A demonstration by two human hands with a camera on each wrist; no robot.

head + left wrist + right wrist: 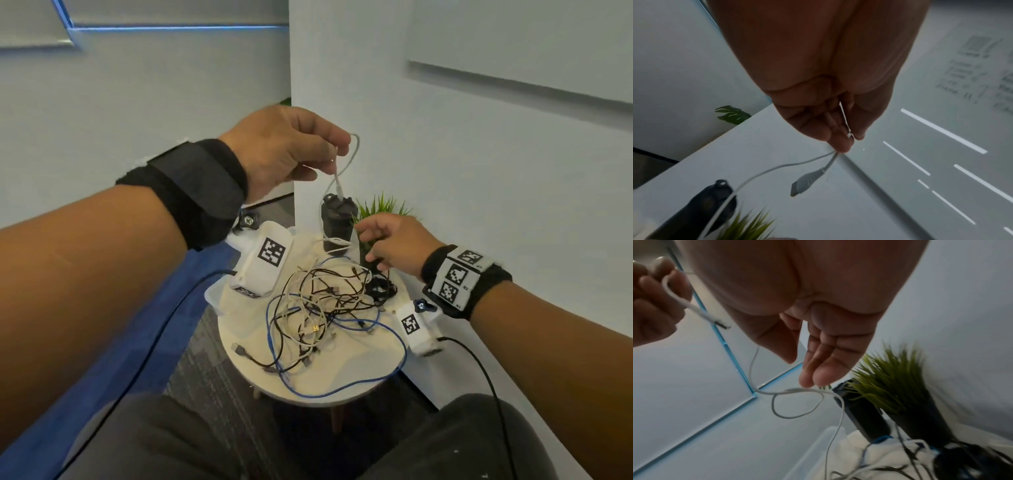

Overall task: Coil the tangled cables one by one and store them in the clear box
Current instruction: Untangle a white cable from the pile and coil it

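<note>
My left hand (334, 156) is raised above the table and pinches a white cable (352, 150) near its end. The cable's plug (807, 180) dangles below the fingers (840, 142). From there the white cable (797, 391) drops in a loop to the tangle of cables (325, 308) on the round table. My right hand (368, 246) is lower, by the bottle, with fingers nearly straight and fingertips (818, 379) touching the white loop. The clear box (214, 296) sits at the table's left edge, mostly hidden behind my left wrist camera.
A black bottle (337, 219) and a potted grass plant (380, 205) stand at the back of the white table (342, 397), against the wall. A coiled black cable (380, 287) lies by the pot. A blue cable (394, 342) arcs over the front right.
</note>
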